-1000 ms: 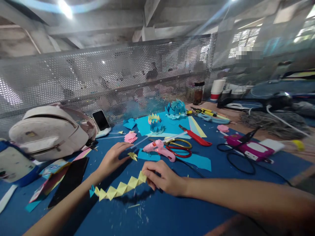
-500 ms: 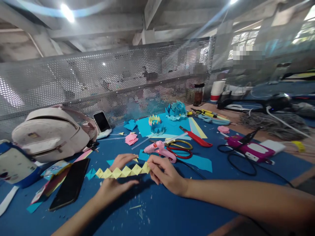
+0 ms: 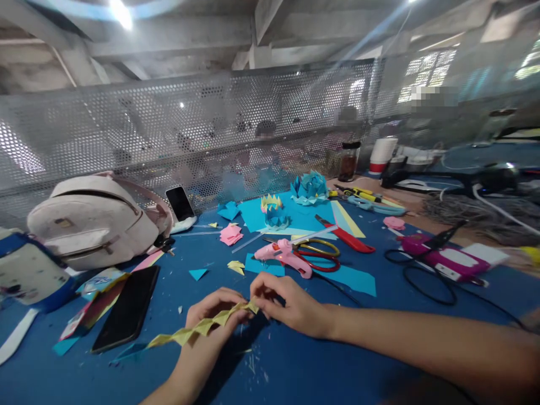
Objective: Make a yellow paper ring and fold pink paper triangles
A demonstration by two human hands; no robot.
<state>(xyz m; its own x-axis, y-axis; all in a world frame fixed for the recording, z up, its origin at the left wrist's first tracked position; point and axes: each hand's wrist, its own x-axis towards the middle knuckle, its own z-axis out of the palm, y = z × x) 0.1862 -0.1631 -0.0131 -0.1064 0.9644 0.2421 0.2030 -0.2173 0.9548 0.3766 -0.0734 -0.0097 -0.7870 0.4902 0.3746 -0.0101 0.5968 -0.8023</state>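
Observation:
A chain of folded yellow paper pieces point(image 3: 205, 326), with a blue end at the lower left, runs slantwise over my left hand point(image 3: 211, 329). The left fingers are closed round the chain near its right end. My right hand point(image 3: 291, 306) pinches that yellow tip between thumb and forefinger, close beside the left fingertips. Just beyond the hands lie a pink glue gun point(image 3: 284, 256), a small stack of yellow paper triangles point(image 3: 236, 266) and a blue paper triangle point(image 3: 198, 274). Behind them stands a yellow and blue paper ring point(image 3: 274, 212).
Scissors point(image 3: 320, 247) and a red-handled cutter point(image 3: 346, 235) lie behind the glue gun. At left are a black phone point(image 3: 126, 308), a pale backpack point(image 3: 93, 225) and a blue-white container point(image 3: 29, 270). A blue paper flower point(image 3: 310, 188) sits at the back, a magenta device point(image 3: 442, 256) with cables at right.
The chain has tilted, its blue end dropping towards the lower left. My left hand has moved right and closed on the chain, beside my right hand. The view has shifted slightly.

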